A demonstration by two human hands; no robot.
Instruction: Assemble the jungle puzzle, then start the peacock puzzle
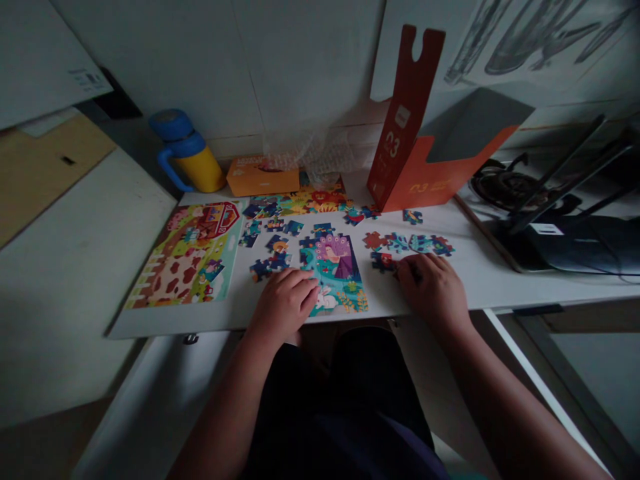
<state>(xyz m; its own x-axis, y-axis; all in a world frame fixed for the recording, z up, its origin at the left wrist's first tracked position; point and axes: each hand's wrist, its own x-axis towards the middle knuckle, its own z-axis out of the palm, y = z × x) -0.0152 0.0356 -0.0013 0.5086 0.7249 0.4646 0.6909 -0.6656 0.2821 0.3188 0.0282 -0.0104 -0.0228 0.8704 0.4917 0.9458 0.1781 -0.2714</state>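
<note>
A partly joined peacock puzzle (336, 267) lies on the white board (480, 273) in front of me. My left hand (284, 305) rests knuckles-up with curled fingers against the puzzle's lower left edge. My right hand (434, 288) lies palm down, fingertips pressing on loose joined pieces (384, 261) at the puzzle's right. A row of joined pieces (415, 244) sits just beyond that hand. More loose pieces (270, 263) lie scattered left of the peacock. What the fingers hold is hidden.
A finished farm puzzle (187, 257) lies at the left, another colourful puzzle (300, 200) at the back. An orange box (425, 153) stands open behind, a small orange box (263, 177) and a yellow-blue bottle (187, 153) at back left. A stove (550, 213) is right.
</note>
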